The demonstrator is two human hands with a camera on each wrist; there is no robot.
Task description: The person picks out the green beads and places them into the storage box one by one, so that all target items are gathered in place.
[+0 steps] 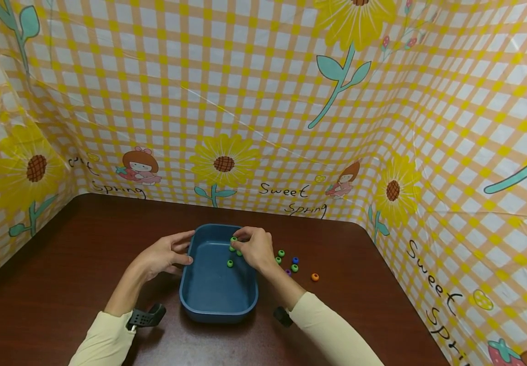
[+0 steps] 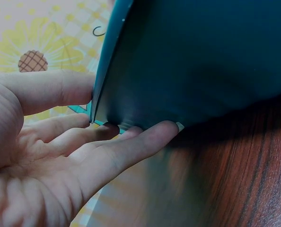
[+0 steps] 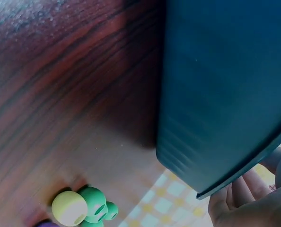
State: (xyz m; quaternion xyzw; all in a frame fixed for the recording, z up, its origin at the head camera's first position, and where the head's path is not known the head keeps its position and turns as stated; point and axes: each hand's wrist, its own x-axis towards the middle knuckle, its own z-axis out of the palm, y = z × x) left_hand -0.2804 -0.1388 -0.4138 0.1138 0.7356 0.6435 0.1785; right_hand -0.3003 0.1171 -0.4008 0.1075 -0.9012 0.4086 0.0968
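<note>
A blue rectangular bin (image 1: 220, 290) stands on the dark table. My left hand (image 1: 165, 256) rests against its left outer wall, fingers mostly straight; in the left wrist view, fingertips (image 2: 162, 135) lie along the wall below the rim. Over the bin's far right corner, my right hand (image 1: 256, 249) pinches a green bead (image 1: 233, 239) between thumb and fingers. Below that hand, inside the bin, more green beads show, one of them a lone green bead (image 1: 230, 264) nearer the middle. In the right wrist view, my right fingers (image 3: 242, 194) reach over the rim, their tips hidden.
Right of the bin lie several loose beads: green (image 1: 294, 268), blue (image 1: 295, 260), purple (image 1: 288, 272) and orange (image 1: 315, 277). A yellow bead (image 3: 69, 208) shows in the right wrist view. A checked cloth (image 1: 263, 117) with sunflowers surrounds the table's back and sides.
</note>
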